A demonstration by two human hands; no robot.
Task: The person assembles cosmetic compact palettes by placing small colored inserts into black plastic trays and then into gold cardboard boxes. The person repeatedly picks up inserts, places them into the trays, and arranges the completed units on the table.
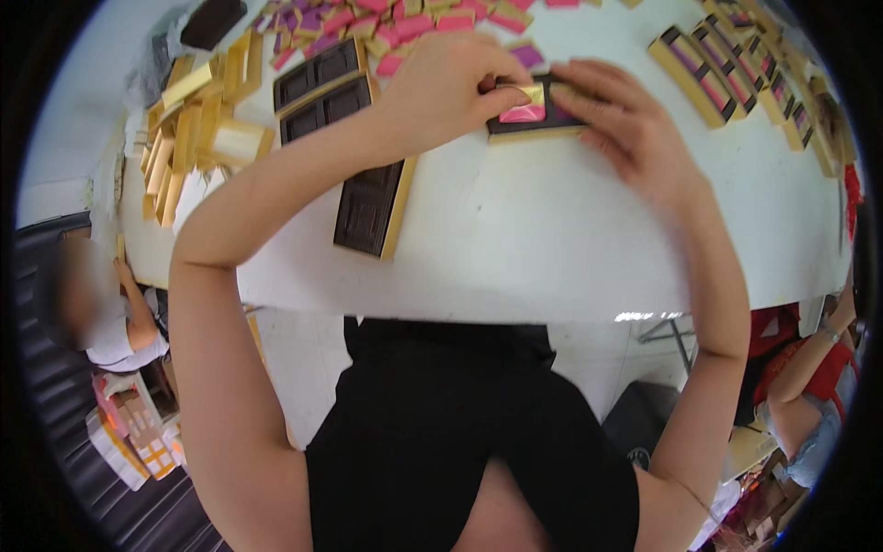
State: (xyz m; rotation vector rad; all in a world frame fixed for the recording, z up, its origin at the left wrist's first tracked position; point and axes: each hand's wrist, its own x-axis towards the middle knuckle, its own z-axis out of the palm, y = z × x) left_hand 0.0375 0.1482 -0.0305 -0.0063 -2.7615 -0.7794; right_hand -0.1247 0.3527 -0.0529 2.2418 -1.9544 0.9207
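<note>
A small pink-and-gold wrapped piece (522, 112) is pinched between the thumb and fingers of my left hand (451, 87). It is at the left compartment of a shallow gold box (538, 134) with a dark brown insert. My right hand (635, 120) lies over the right end of that box, its fingers stretched out and slightly apart. Those fingers partly cover a purple spot in the insert; whether they press on it is hidden. Beneath and beside my left forearm lie several gold boxes with bare dark inserts (368, 212).
Loose pink, purple and gold pieces (405, 23) are heaped at the table's far side. Filled boxes (704, 78) line the far right. Gold box sleeves (207, 124) pile up at the left. One person (120, 313) sits at left; another person's arm (809, 368) shows at right.
</note>
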